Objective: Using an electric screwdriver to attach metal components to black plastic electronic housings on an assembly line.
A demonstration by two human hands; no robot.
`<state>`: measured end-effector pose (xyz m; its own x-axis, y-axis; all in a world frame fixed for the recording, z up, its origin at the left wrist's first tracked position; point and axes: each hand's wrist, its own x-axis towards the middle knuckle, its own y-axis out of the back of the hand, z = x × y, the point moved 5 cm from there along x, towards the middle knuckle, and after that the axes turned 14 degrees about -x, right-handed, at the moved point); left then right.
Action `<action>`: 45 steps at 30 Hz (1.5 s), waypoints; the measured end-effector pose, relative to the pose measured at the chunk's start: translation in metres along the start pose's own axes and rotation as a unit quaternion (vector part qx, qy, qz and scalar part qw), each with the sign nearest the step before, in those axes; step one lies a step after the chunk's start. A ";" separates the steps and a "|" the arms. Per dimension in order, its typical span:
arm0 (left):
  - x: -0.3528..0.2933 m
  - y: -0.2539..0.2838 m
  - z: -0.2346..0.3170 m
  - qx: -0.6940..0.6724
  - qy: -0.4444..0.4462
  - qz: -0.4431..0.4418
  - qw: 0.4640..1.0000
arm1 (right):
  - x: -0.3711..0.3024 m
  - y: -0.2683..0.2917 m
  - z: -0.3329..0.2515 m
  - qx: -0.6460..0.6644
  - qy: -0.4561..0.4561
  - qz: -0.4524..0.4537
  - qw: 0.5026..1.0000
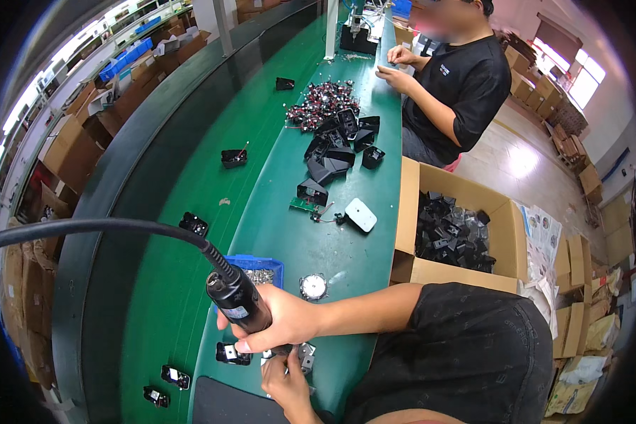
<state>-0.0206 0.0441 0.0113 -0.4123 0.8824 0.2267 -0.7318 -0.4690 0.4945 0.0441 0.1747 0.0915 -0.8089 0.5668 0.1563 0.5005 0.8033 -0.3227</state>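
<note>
My right hand (287,316) is closed around a black electric screwdriver (237,299), its cord running off to the left. The tool's tip points down toward my left hand and is mostly hidden. My left hand (287,381) is closed, fingertips pinched at a small piece under the tool that I cannot make out. Grey metal pieces (306,356) lie against its fingers. Beside my right thumb is a small black housing (232,353) with a white part inside. A blue bin (278,271) of small metal parts stands just beyond my right hand, near a round white-faced dial (314,286).
A green conveyor belt (155,297) with scattered black housings runs along the left. Farther up the bench lie black casings (330,159), a heap of small wired parts (323,106) and a white cover (360,215). An open carton (466,274) stands right; a co-worker (456,85) works beyond.
</note>
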 end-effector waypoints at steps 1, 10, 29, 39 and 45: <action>-0.001 -0.001 -0.003 -0.007 -0.006 0.003 1.000 | 0.000 0.001 0.002 -0.001 -0.006 0.011 1.000; -0.017 -0.012 -0.005 -0.041 -0.018 0.028 0.999 | -0.010 -0.003 0.006 -0.049 -0.020 -0.005 0.999; -0.028 -0.011 -0.006 -0.032 -0.032 0.035 0.998 | -0.021 -0.007 0.011 -0.010 -0.038 -0.009 0.999; -0.028 -0.015 0.004 -0.047 -0.068 0.034 0.996 | -0.020 -0.007 0.005 -0.015 -0.025 -0.012 1.000; -0.025 0.008 0.005 -0.055 -0.041 -0.001 0.998 | -0.015 -0.003 0.024 -0.012 -0.036 -0.010 0.999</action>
<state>-0.0134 0.0185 0.0143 -0.3687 0.8811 0.2961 -0.7896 -0.4650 0.4003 0.0473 0.1595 0.0673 -0.8379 0.5375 0.0948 0.4915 0.8186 -0.2972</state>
